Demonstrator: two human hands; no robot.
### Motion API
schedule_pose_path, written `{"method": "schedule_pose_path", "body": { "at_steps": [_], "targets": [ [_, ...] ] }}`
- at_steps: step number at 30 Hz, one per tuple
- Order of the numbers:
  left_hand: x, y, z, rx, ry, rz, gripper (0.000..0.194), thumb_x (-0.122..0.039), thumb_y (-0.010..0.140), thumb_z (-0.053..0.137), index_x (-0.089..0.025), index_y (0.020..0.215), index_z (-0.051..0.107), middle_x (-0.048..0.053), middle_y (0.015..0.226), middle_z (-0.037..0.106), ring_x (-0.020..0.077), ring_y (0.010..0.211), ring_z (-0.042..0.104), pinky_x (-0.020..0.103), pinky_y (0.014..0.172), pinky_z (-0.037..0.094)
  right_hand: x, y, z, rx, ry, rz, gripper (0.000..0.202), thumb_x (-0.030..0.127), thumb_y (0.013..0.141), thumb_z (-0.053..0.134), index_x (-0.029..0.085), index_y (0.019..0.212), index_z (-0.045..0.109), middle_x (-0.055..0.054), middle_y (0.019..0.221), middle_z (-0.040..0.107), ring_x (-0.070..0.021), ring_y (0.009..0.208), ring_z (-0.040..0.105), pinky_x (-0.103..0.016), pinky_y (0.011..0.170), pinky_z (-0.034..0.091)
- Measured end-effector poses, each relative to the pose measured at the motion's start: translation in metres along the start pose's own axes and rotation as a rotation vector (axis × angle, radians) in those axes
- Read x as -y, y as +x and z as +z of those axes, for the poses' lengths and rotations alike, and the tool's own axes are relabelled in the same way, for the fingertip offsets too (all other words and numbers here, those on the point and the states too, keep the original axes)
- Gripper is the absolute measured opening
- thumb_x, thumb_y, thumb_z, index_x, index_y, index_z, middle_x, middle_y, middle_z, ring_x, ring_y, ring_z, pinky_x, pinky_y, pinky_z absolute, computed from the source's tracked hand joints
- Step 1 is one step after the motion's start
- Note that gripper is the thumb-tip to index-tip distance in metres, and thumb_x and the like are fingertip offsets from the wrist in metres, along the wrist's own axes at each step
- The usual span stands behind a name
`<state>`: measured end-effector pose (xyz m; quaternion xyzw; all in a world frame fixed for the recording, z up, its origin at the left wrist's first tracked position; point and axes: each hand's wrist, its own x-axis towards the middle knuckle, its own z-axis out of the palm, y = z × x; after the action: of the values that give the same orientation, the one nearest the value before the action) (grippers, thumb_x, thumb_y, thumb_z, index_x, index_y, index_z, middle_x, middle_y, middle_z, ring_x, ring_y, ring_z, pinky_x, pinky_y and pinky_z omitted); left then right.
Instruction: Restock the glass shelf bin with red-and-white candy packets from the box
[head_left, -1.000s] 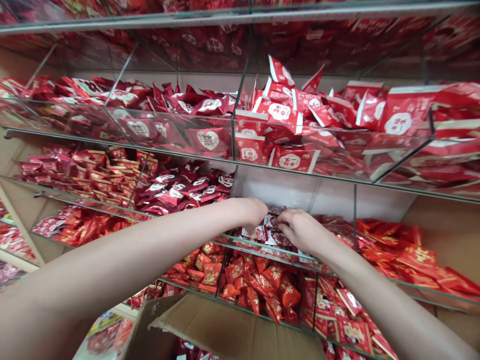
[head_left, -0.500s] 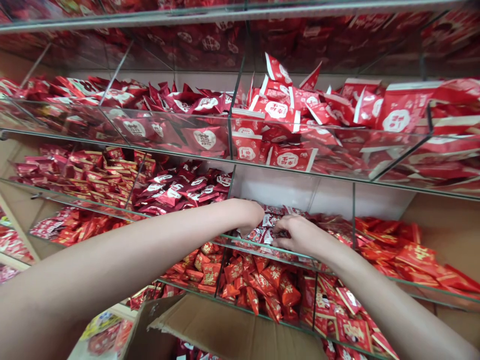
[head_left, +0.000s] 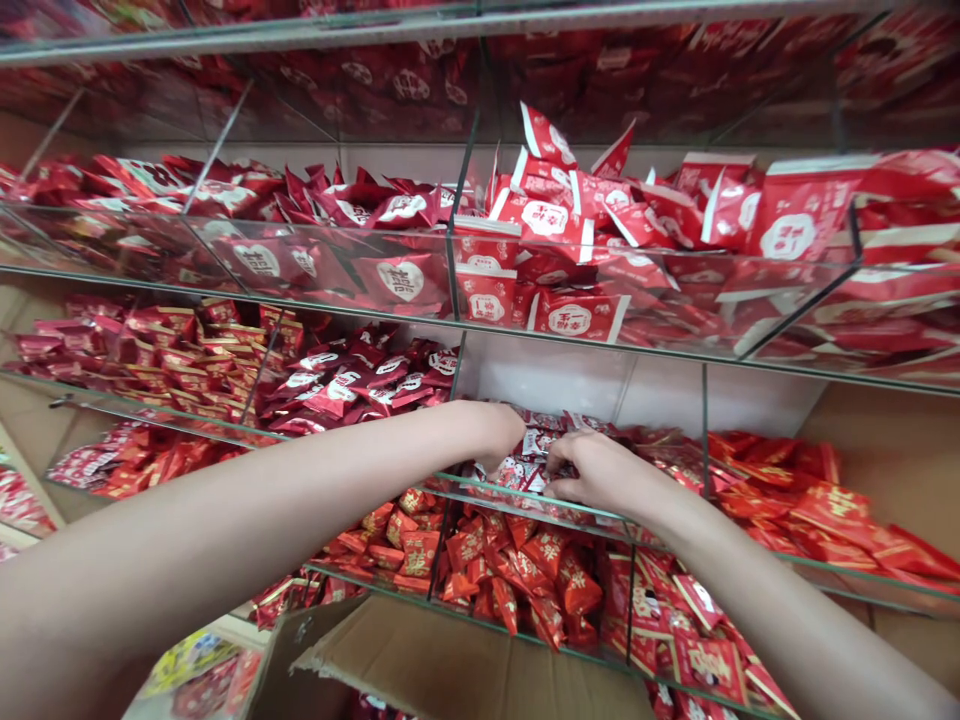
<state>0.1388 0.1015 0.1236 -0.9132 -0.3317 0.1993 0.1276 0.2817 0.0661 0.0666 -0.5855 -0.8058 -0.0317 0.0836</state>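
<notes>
Small dark red and white packets point(head_left: 534, 443) lie in a middle-shelf compartment behind a low glass front. My left hand point(head_left: 504, 436) reaches in at their left side, bent down over them, its fingers mostly hidden behind the wrist. On the right side of the same packets is my right hand point(head_left: 589, 464), fingers curled and touching them near the glass edge. Whether either hand grips a packet cannot be made out.
Larger red packets point(head_left: 547, 217) fill the shelf above. Orange-red packets point(head_left: 577, 582) sit below, and others point(head_left: 840, 505) to the right. Glass dividers point(head_left: 705, 430) separate compartments. An open cardboard box point(head_left: 465, 665) stands at the bottom, in front of the shelves.
The view has shifted slightly, so the shelves sit a little farther left. Both hands stay at the same packets, with hardly any movement.
</notes>
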Motion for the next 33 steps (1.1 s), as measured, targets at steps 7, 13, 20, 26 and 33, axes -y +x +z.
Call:
{"method": "schedule_pose_path", "body": {
  "at_steps": [7,13,20,26,33],
  "targets": [
    [-0.001,-0.001,0.003,0.02,-0.007,0.053,0.037,-0.03,0.062,0.063,-0.01,0.093,0.064,0.015,0.092,0.068,0.0248,0.073,0.064,0.029,0.066,0.049,-0.002,0.001,0.0,0.023,-0.025,-0.014,0.017,0.029,0.064,0.062,0.017,0.075,0.064,-0.007,0.08,0.068,-0.0206,0.078,0.059,-0.028,0.07,0.041],
    [-0.007,-0.002,0.003,0.022,0.03,0.0,0.032,-0.023,0.064,0.055,-0.007,0.091,0.064,0.019,0.093,0.067,0.029,0.08,0.063,0.032,0.068,0.049,-0.002,0.001,-0.001,0.014,-0.033,-0.007,0.015,0.03,0.064,0.062,0.017,0.073,0.063,-0.006,0.078,0.068,-0.0203,0.076,0.059,-0.027,0.067,0.041],
    [-0.004,0.001,0.002,0.058,0.003,0.006,0.033,-0.018,0.063,0.05,-0.007,0.091,0.064,0.018,0.09,0.068,0.0262,0.073,0.064,0.03,0.061,0.049,-0.002,0.001,0.0,0.007,-0.038,-0.023,0.012,0.029,0.065,0.062,0.019,0.07,0.063,-0.005,0.076,0.067,-0.0191,0.073,0.059,-0.027,0.064,0.04],
    [0.002,0.0,0.003,0.041,-0.061,0.026,0.04,-0.034,0.062,0.054,-0.013,0.095,0.062,0.013,0.091,0.068,0.0236,0.072,0.062,0.028,0.057,0.048,-0.004,0.001,0.0,0.016,-0.043,-0.026,0.014,0.031,0.064,0.062,0.019,0.069,0.063,-0.005,0.074,0.066,-0.0197,0.073,0.058,-0.027,0.064,0.039],
    [0.002,-0.003,-0.003,0.078,-0.038,0.062,0.043,-0.029,0.061,0.056,-0.008,0.098,0.059,0.015,0.094,0.067,0.0254,0.073,0.061,0.031,0.058,0.048,-0.002,0.0,-0.002,-0.008,-0.023,-0.019,0.021,0.037,0.063,0.065,0.017,0.071,0.061,-0.006,0.075,0.064,-0.0208,0.077,0.056,-0.029,0.069,0.039]
  ]
}}
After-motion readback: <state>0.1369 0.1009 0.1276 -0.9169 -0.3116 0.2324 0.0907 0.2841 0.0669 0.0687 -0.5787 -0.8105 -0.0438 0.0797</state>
